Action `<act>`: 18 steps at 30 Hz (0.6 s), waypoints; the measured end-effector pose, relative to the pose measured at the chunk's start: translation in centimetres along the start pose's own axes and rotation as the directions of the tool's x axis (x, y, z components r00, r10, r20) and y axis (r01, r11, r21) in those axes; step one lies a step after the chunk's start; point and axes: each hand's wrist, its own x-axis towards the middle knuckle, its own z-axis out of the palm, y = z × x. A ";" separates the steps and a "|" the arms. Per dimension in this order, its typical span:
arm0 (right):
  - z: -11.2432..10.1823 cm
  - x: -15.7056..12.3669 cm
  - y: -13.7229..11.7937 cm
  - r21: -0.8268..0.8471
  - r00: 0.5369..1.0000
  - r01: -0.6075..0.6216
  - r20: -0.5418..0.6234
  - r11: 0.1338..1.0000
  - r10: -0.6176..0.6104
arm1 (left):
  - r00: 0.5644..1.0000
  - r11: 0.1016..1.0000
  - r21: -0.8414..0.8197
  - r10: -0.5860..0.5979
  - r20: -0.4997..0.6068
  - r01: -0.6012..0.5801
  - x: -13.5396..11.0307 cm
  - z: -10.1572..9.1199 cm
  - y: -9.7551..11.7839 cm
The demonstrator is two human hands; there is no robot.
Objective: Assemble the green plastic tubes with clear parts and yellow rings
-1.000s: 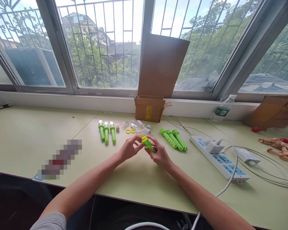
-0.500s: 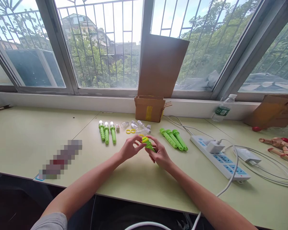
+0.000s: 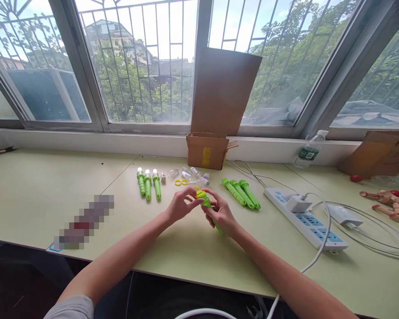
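My right hand [image 3: 223, 216] is wrapped round a green plastic tube [image 3: 206, 202], which is tilted with its wider end up and to the left. A yellow ring [image 3: 201, 193] sits at that wider end. The fingers of my left hand [image 3: 181, 204] close on the ring from the left side. Just beyond the hands, two loose yellow rings [image 3: 181, 182] lie on the table, beside several clear plastic caps [image 3: 186, 173] and small white parts [image 3: 204, 179]. To the left are three green tubes with white tips [image 3: 148, 182]; to the right, three plain green tubes [image 3: 241, 193].
A white power strip [image 3: 304, 219] with plugs and looping cables lies on the right. An open cardboard box [image 3: 206, 151] stands at the back by the window, with a plastic bottle [image 3: 310, 150] further right. Wooden pieces [image 3: 390, 204] lie at the far right.
More of the green tube now shows below my right hand, and that hand's fingers have shifted a little along it. My left hand stays at the yellow ring.
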 end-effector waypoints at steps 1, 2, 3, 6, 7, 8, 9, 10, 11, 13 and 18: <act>0.0 0.0 0.0 0.009 1.000 -0.004 0.003 1.000 0.004 | 1.000 1.000 -0.001 -0.005 -0.001 0.005 0.0 0.0 0.0; 0.0 0.0 0.0 0.018 1.000 -0.008 0.006 1.000 0.007 | 1.000 1.000 -0.003 -0.009 0.000 0.009 0.0 0.0 0.0; 0.0 -0.1 0.0 0.028 1.000 -0.010 0.009 1.000 0.010 | 1.000 1.000 -0.005 -0.013 0.000 0.013 0.0 0.0 -0.1; 0.0 -0.1 0.0 0.049 1.000 -0.021 0.018 0.999 0.020 | 1.000 1.000 -0.010 -0.026 -0.001 0.026 0.1 0.0 -0.1; 0.0 -0.1 -0.1 0.053 1.000 -0.026 0.018 0.998 0.025 | 1.000 0.999 -0.010 -0.030 -0.004 0.030 0.1 0.0 -0.1; 0.1 -0.1 -0.1 0.055 0.999 -0.033 0.018 0.998 0.032 | 0.999 0.999 -0.011 -0.034 -0.008 0.034 0.1 0.0 -0.1; 0.1 -0.1 -0.1 0.055 0.999 -0.040 0.016 0.998 0.039 | 0.999 0.999 -0.011 -0.036 -0.012 0.036 0.1 0.0 -0.1; 0.1 -0.1 -0.1 0.054 0.999 -0.045 0.013 0.998 0.045 | 0.999 0.999 -0.011 -0.037 -0.014 0.037 0.1 0.0 0.0; 0.1 -0.1 -0.2 0.053 0.999 -0.049 0.011 0.997 0.049 | 0.999 0.999 -0.011 -0.037 -0.016 0.036 0.1 0.1 0.0; 0.2 -0.2 -0.3 0.060 0.999 -0.052 0.015 0.997 0.051 | 0.999 0.999 -0.012 -0.031 -0.017 0.031 0.0 0.1 0.0; 0.2 -0.2 -0.4 0.105 0.998 -0.062 0.027 0.993 0.060 | 1.000 1.000 -0.016 -0.018 -0.019 0.018 -0.2 0.1 -0.1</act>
